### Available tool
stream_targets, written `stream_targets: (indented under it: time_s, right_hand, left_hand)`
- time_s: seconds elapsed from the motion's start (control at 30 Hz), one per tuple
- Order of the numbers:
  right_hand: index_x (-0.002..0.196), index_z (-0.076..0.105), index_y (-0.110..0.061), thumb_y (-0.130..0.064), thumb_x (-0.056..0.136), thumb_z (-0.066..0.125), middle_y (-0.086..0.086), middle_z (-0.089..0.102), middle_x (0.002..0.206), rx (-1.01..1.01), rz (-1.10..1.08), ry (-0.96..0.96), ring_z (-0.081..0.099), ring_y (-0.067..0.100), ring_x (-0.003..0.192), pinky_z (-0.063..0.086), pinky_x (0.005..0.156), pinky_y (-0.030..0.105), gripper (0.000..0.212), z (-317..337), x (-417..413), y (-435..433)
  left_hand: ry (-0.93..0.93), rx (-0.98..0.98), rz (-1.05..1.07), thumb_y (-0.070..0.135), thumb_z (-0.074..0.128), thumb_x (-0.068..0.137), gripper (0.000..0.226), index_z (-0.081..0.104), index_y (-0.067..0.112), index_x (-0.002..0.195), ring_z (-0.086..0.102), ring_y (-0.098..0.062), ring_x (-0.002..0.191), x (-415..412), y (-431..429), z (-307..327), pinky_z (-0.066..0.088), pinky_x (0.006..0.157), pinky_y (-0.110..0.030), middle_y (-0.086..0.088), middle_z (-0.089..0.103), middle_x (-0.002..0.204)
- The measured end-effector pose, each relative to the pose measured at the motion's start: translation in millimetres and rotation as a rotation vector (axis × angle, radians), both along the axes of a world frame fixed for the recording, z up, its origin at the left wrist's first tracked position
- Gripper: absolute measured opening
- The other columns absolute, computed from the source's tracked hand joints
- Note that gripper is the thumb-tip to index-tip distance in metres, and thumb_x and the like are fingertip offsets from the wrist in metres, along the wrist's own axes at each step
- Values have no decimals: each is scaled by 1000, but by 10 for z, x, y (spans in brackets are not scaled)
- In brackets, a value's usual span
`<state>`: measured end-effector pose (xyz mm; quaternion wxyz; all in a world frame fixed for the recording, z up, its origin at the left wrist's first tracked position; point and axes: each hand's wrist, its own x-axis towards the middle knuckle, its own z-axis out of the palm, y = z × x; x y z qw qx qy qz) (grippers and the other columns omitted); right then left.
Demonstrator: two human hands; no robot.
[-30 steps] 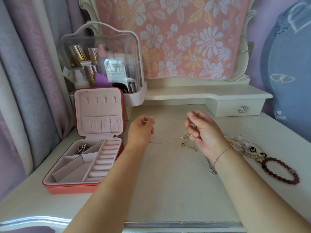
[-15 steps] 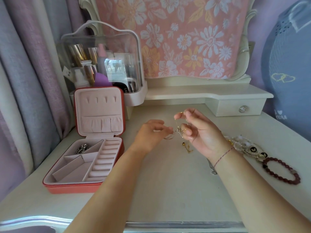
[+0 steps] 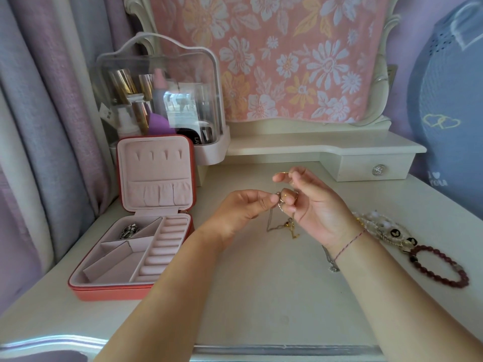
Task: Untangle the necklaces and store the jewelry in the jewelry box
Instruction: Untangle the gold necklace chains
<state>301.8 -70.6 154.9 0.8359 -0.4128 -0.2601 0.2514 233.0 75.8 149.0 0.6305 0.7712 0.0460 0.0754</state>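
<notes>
Nearest, at my left, the jewelry box (image 3: pixel 112 293) lies open on the bench (image 3: pixel 261 296) with its lid propped upright, so every compartment is within reach. One silver piece (image 3: pixel 129 231) sits in its far-left compartment.

At my right, a red bead bracelet (image 3: pixel 439 265) and a pearl-and-gold heap (image 3: pixel 384 228) wait on the bench, apart from the work. A silver chain (image 3: pixel 331 259) runs under my right wrist.

Farther in, I hold the tangled necklaces (image 3: pixel 283 223) raised so that their tails hang toward the bench and the knot shows. My left hand (image 3: pixel 243 207) pinches a strand at its fingertips. My right hand (image 3: pixel 316 207) curls round the knot, forefinger and thumb lifting a gold bit. I judge the untangling unfinished.

Behind stands a clear cosmetics case (image 3: pixel 156 100).
</notes>
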Motion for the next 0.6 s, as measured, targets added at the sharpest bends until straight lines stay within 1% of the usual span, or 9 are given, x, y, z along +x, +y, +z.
stream_targets:
  time_s: [0.1, 0.2, 0.23, 0.3, 0.37, 0.43, 0.5, 0.6]
  right_hand:
    - [86, 52, -19, -20, 87, 52, 2, 68, 93, 8, 21, -9, 51, 10, 56, 46, 57, 20, 0, -16, 14, -11]
    - [86, 53, -21, -21, 88, 52, 1, 68, 98, -2, 18, -27, 54, 13, 64, 48, 70, 24, 2, -36, 33, -19]
    - [85, 53, -22, -21, 87, 52, 0, 68, 98, -6, 10, -22, 57, 13, 67, 47, 76, 27, 2, -36, 38, -23]
    - [83, 53, -23, -21, 85, 53, 0, 69, 97, -7, -9, 4, 61, 12, 71, 44, 85, 31, 3, -34, 48, -32]
    - [80, 54, -23, -20, 83, 53, 1, 70, 94, 5, -26, 47, 61, 12, 71, 42, 84, 31, 4, -26, 58, -42]
    - [79, 53, -22, -21, 82, 52, 1, 70, 90, 2, -49, 76, 57, 12, 71, 41, 79, 28, 3, -14, 65, -51]
    - [78, 51, -22, -22, 79, 52, 0, 70, 88, -32, -75, 76, 55, 12, 76, 37, 75, 27, 1, -2, 65, -52]
    - [73, 49, -23, -26, 74, 50, 3, 72, 87, -87, -107, 72, 55, 15, 83, 34, 73, 28, 4, -9, 67, -49]
  left_hand:
    - [-16, -60, 9, 43, 71, 70, 33, 74, 19, 93, 57, -10, 94, 15, 14, -1, 42, 92, -27, 7, 71, 88]
    - [-50, -104, 48, 24, 68, 86, 6, 71, 19, 88, 58, -8, 86, 33, 34, -15, 41, 85, -25, 7, 68, 83]
    - [-67, -130, 66, 19, 66, 88, 4, 70, 19, 86, 58, -9, 84, 35, 41, -15, 41, 83, -25, 6, 67, 80]
    - [-102, -203, 95, 15, 64, 90, 8, 67, 19, 84, 57, -8, 78, 45, 63, -13, 40, 81, -25, 6, 64, 77]
    - [-130, -272, 108, 15, 62, 91, 10, 65, 19, 83, 57, -5, 74, 51, 77, -3, 40, 78, -24, 7, 65, 75]
    - [-151, -328, 113, 16, 59, 92, 11, 65, 19, 83, 57, -3, 71, 53, 80, 5, 41, 76, -23, 8, 65, 73]
    - [-164, -370, 112, 16, 57, 94, 14, 65, 18, 84, 58, -3, 70, 53, 80, 11, 41, 76, -23, 8, 66, 73]
    - [-172, -385, 104, 16, 56, 95, 14, 65, 18, 85, 58, -3, 71, 44, 77, 25, 41, 77, -23, 7, 65, 74]
